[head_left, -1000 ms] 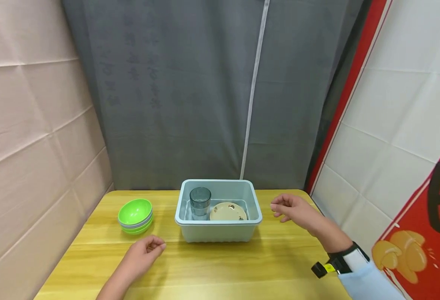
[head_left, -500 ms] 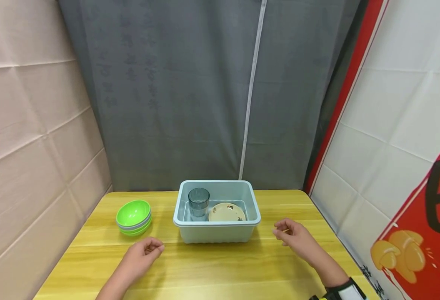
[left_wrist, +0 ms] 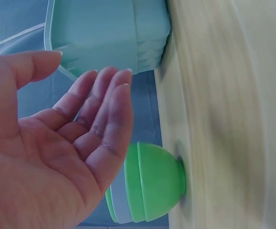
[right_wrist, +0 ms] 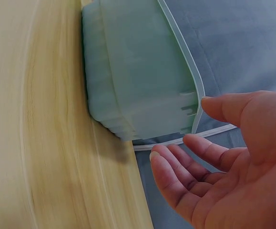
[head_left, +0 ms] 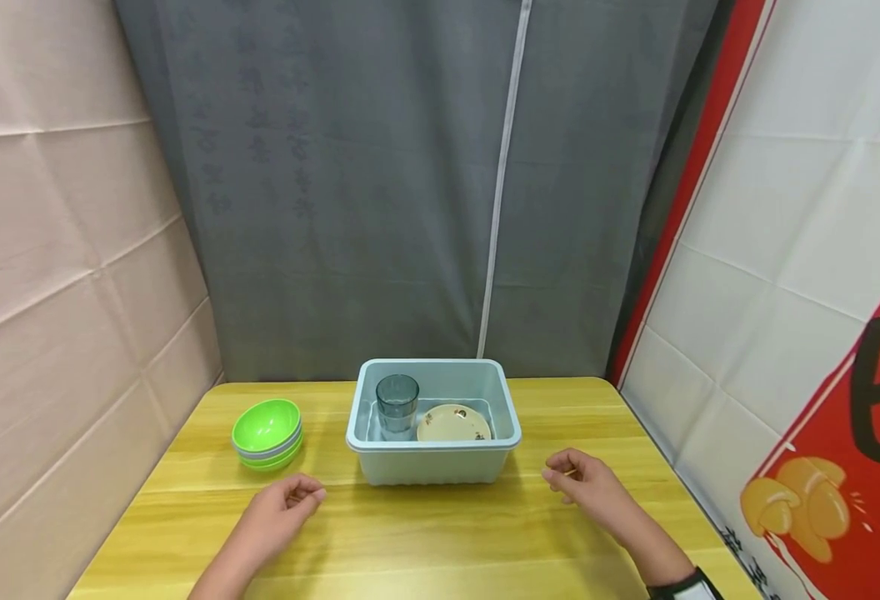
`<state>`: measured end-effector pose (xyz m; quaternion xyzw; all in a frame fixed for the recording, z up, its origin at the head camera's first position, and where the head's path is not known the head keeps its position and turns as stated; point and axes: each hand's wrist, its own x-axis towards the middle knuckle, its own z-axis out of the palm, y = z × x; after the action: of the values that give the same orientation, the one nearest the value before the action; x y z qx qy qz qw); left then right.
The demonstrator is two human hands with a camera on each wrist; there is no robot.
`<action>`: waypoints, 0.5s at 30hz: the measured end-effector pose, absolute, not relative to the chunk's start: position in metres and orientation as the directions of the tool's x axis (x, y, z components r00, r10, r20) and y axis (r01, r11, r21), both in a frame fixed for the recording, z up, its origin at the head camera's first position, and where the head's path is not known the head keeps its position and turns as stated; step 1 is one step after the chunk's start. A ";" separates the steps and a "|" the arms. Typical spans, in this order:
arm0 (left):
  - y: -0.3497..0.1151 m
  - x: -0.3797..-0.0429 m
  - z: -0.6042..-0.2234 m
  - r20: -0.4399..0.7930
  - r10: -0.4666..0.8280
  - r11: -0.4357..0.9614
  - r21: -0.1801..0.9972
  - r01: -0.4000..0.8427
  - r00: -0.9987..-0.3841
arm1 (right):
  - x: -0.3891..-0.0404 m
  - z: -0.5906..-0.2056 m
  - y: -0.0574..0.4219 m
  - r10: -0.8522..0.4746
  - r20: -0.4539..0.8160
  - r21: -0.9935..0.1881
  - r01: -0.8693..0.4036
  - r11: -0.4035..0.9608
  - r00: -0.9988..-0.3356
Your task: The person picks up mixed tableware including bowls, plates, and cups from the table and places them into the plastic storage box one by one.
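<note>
In the head view a pale blue plastic bin (head_left: 434, 464) stands mid-table. Inside it are a clear bluish drinking glass (head_left: 397, 404) at the left and a cream plate (head_left: 452, 424) with a small printed pattern. Left of the bin sits a stack of bowls (head_left: 267, 427), green with a grey one among them. My left hand (head_left: 281, 512) hovers in front of the bowls, fingers loosely bent, holding nothing. To the right of the bin and a little nearer me is my right hand (head_left: 588, 485), relaxed with nothing in it. Neither hand touches the bin or the bowls.
Everything stands on a yellow wood-grain table (head_left: 425, 550). A grey curtain (head_left: 380, 192) hangs behind its far edge. Pale cloth (head_left: 72, 292) lines the left side, and a white banner (head_left: 800, 208) with red areas lines the right.
My right hand has come back toward me from beside the bin's far right side, slowing lately. The left hand has hardly moved. Bin, glass, plate and bowls stay where they were.
</note>
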<state>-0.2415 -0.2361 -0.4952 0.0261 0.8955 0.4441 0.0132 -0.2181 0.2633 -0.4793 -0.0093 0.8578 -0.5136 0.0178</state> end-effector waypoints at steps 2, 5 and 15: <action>-0.241 -0.245 -0.491 0.015 0.052 0.602 0.797 0.043 -0.999 | -0.218 -0.479 0.263 -0.038 -0.021 -0.882 0.000 0.471 -0.999; -0.253 -0.253 -0.482 0.057 0.008 0.612 0.790 0.050 -0.998 | -0.217 -0.478 0.262 -0.041 -0.025 -0.883 0.003 0.469 -0.999; -0.307 -0.294 -0.465 0.261 -0.283 0.709 0.705 -0.018 -0.923 | -0.215 -0.479 0.262 -0.044 -0.064 -0.891 0.037 0.452 -0.997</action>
<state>-0.2941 -0.3073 -0.4649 -0.0828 0.9070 0.3725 -0.1781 -0.2149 0.2616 -0.4786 -0.0020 0.8513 -0.5233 0.0389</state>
